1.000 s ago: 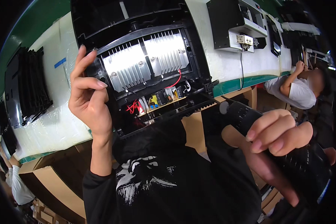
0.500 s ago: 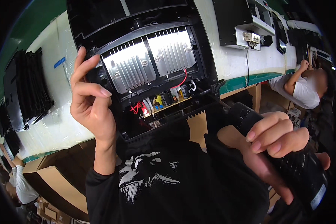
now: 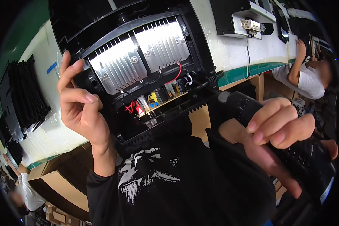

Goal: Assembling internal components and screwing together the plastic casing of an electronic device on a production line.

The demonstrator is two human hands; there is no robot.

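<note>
A black plastic housing (image 3: 195, 62) lies tilted before me on the table. Two finned silver heat sinks (image 3: 118, 66), fixed by screws, sit in it above a circuit board (image 3: 165, 101) with red wires. My left hand (image 3: 83, 109) is at the housing's left side. Its thumb and index finger are pinched together while other fingers stretch up; whatever the pinch holds is hidden. My right hand (image 3: 278, 122) is wrapped round a black cordless electric screwdriver (image 3: 248, 107). The tool points at the housing's lower right corner, where its tip is lost in the dark.
A stack of black panels (image 3: 26, 90) lies on the table at left. At right stands a black and silver machine (image 3: 245, 24) with a cable. Cardboard boxes (image 3: 64, 188) are below the table edge. Other people in white shirts work at right (image 3: 305, 81) and lower left (image 3: 32, 192).
The housing and my left hand appear shifted left and slightly up in the picture. The screwdriver has stayed near the housing's lower right corner, its nose slightly higher and further left.
</note>
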